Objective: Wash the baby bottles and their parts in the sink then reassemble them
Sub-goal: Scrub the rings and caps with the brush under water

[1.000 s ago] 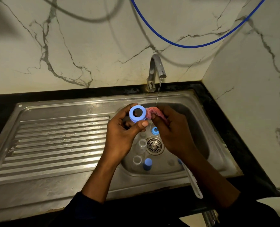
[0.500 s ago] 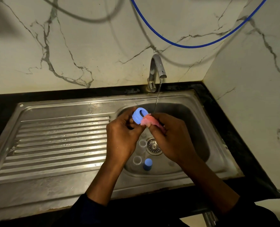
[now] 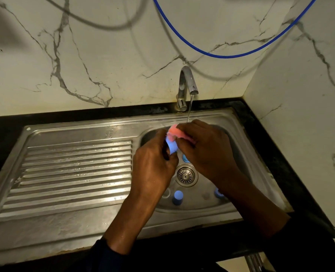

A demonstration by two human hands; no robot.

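Over a steel sink, a person's left hand grips a blue bottle ring while the right hand pinches a pink sponge against it, the hands close together beneath a thin stream from the tap. A blue cap stands in the basin near the drain.

Dim warm light, glare on the sink, wide-angle edge bending.

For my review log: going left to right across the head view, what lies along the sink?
Ribbed steel draining board, left hand gripping blue plastic bottle ring, round steel drain strainer, right hand gripping pink sponge, black counter.
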